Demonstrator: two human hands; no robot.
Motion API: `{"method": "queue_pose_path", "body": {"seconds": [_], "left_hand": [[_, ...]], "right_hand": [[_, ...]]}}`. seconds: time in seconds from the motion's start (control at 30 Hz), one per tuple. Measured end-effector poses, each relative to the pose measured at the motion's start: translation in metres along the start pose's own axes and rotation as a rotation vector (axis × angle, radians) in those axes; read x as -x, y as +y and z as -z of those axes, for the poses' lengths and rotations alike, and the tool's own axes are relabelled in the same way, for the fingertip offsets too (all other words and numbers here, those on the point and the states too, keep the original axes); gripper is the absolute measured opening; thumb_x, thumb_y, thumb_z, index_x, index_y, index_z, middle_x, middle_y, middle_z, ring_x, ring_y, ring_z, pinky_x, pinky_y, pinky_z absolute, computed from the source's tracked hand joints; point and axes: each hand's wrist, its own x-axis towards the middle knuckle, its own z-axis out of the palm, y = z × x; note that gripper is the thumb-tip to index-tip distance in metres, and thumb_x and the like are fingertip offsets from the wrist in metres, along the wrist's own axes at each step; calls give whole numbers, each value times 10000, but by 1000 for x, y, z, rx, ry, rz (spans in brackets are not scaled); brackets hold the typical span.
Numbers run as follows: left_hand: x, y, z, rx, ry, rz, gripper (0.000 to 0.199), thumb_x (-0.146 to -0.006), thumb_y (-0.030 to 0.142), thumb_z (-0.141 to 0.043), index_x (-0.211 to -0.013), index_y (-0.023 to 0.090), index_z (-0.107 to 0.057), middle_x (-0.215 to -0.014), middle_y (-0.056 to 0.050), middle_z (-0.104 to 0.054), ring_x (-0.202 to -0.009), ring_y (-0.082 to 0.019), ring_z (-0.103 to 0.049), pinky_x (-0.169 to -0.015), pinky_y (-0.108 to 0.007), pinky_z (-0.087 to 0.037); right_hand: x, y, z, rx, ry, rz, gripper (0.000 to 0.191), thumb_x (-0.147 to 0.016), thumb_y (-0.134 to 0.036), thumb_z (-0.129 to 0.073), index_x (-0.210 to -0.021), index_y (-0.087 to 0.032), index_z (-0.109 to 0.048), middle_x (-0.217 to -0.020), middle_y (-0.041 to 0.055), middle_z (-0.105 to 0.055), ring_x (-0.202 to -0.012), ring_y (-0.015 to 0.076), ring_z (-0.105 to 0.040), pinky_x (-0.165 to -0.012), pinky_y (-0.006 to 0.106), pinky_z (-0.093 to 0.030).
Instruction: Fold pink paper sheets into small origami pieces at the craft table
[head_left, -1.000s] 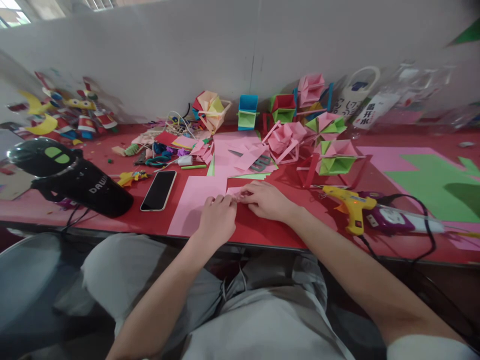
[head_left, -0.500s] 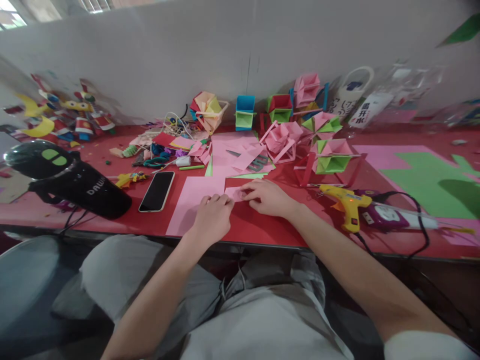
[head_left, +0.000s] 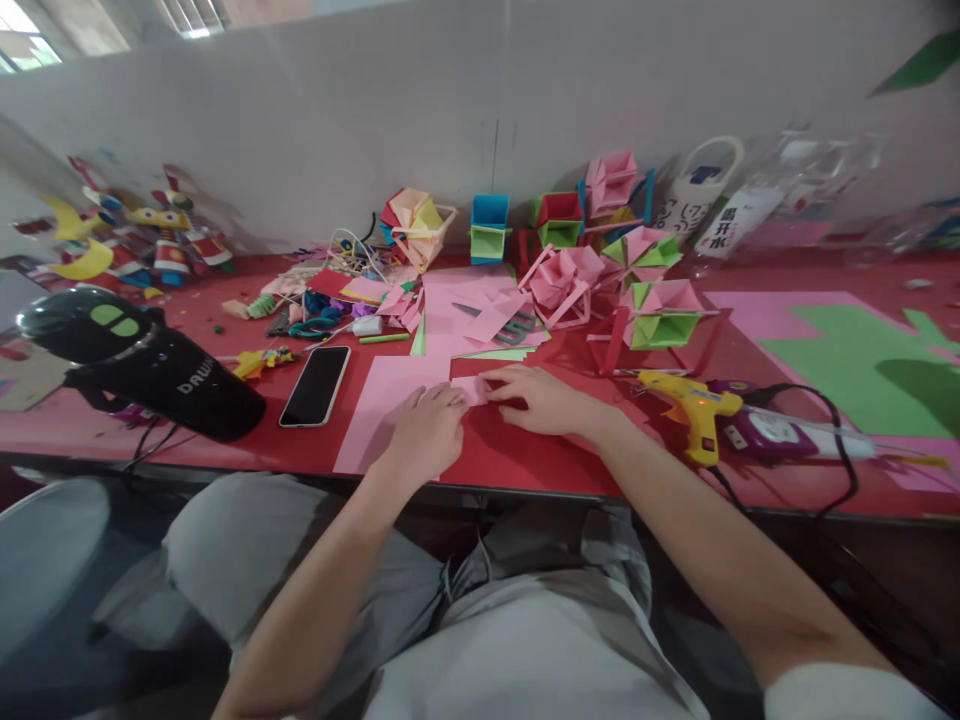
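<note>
A small piece of pink paper lies on the red table between my hands. My left hand rests over a larger pink sheet, its bent fingertips pressing the small piece's left end. From the other side, my right hand pinches the right end of the same piece between thumb and fingers. Under and beside the right hand is red paper near the table's front edge. Exactly how the small piece is folded is hidden by my fingers.
Left of the sheets are a phone and a black tumbler. A yellow glue gun with a cord lies on the right. Behind stand folded-paper models, and scissors lie on pink paper.
My right hand has shifted very slightly on the small pink paper. Both hands keep to the same piece, and the view has tilted a little.
</note>
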Motion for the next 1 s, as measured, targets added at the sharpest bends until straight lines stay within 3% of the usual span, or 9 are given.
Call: {"method": "queue_pose_path", "body": {"seconds": [0.1, 0.27, 0.4, 0.5, 0.7, 1.0], "left_hand": [[-5, -4, 0, 49, 12, 2, 275, -928, 175, -457, -1096, 180, -674, -1213, -98, -685, -1162, -246, -588, -1062, -429, -375], [-20, -12, 4, 37, -8, 1, 249, -951, 214, -467, -945, 189, -715, -874, -85, -740, -864, -230, -670, -842, -353, -455], [-27, -15, 8, -20, 8, 13, 264, -931, 206, -495, -1055, 209, -728, -883, -92, -753, -817, -233, -676, -770, -331, -446], [-27, -14, 11, -63, -7, -8, 261, -927, 226, -496, -967, 213, -754, -829, -87, -746, -776, -229, -668, -742, -326, -434], [-26, -11, 16, -93, -30, -13, 238, -901, 276, -529, -827, 189, -738, -755, -88, -716, -736, -225, -649, -704, -317, -417], [-28, -5, 14, -147, -26, -4, 203, -849, 240, -537, -803, 194, -729, -750, -96, -716, -737, -249, -674, -689, -334, -438]], "right_hand": [[1, -1, 12, -95, -52, 17, 221, -851, -181, -603, -998, -218, -764, -1327, 95, -635, -1178, 290, -612, -987, 444, -479], [-1, 9, 18, -298, -91, 43, 195, -855, -207, -618, -969, -235, -773, -1247, 52, -686, -1099, 231, -660, -959, 342, -497], [-1, 22, 4, -399, 170, -72, 197, -872, -217, -581, -953, -193, -759, -1111, 91, -731, -1061, 220, -668, -979, 361, -484], [-3, 22, -5, -401, 303, -101, 183, -866, -223, -575, -923, -177, -743, -1008, 96, -744, -962, 219, -675, -904, 367, -506], [-7, 12, -6, -337, 296, -103, 157, -857, -192, -567, -858, -175, -723, -914, 84, -739, -854, 203, -663, -812, 337, -499], [-7, 10, -6, -320, 302, -118, 151, -868, -191, -558, -855, -177, -708, -874, 68, -718, -799, 180, -639, -761, 312, -477]]}}
